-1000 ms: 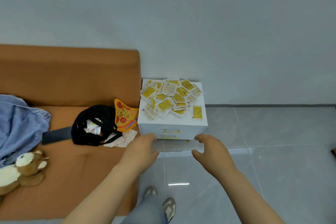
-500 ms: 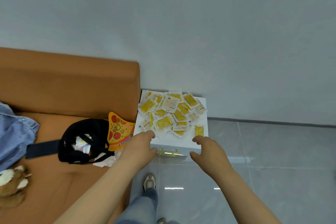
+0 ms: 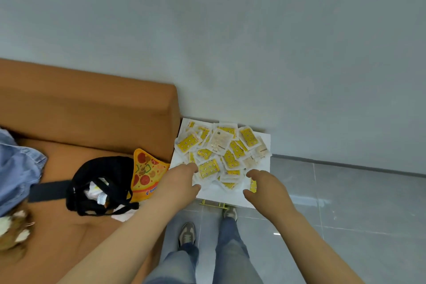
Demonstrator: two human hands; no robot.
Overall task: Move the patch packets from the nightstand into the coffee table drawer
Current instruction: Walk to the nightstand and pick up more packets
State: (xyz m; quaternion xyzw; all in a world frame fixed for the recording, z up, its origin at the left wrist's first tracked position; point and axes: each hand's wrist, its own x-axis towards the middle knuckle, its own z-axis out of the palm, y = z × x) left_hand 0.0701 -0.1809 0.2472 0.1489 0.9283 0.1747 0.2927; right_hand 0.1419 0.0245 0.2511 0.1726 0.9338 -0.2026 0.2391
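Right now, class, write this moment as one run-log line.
phase: reach | left hand: empty, at pile's near-left edge | right hand: empty, at near-right edge | patch packets: heaped on nightstand

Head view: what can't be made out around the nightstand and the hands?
Head view only:
Patch packets: overlapping pile, count unreadable; left hand and right hand cover the near ones; contact unclear.
Nightstand front: hidden by steep angle.
Plush toy: blurred, cut by left edge.
Coffee table drawer: outside the frame.

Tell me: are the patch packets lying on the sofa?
No, the patch packets are piled on the white nightstand beside the orange sofa.
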